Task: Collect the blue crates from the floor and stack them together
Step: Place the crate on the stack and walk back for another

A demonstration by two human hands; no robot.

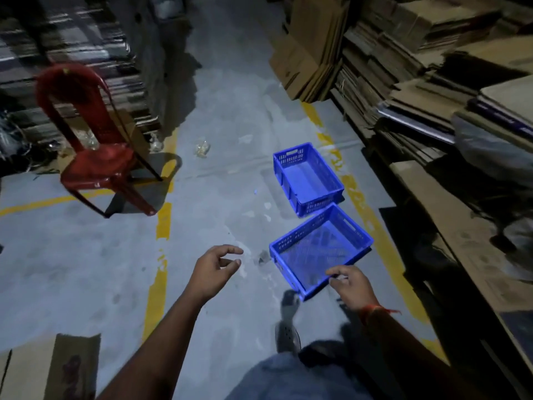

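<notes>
Two blue crates on the grey concrete floor [225, 197], both right of centre. Near crate [320, 251] at about 4 o'clock, tilted, its close rim pinched by the right hand [353, 285]; fingers [336, 273] curled over the edge and clamped on it, thumb side blurred, so probably a light hook rather than a full grip. Far crate [307, 177] at about 2 o'clock, flat on the floor, open side up, its near end just beside or perhaps touching the far corner of the tilted one. Left hand [215, 269] at 6 o'clock, hovering over bare floor, fingers apart and loosely curved, holding nothing.

Best done by bringing the left hand across to the opposite rim, levelling the near crate, then lining its long sides with the far crate before lowering straight in; a skewed drop likely to jam on the slotted walls. Worth watching the foot [288, 304] close under the raised corner.

No bench anywhere, only the floor, marked with worn yellow lines [157, 298] and scattered with scraps. Red plastic chair [95, 157] at 10 o'clock. Stacks of flattened cardboard [403, 67] from 1 to 4 o'clock, hemming the aisle. Dim light throughout.
</notes>
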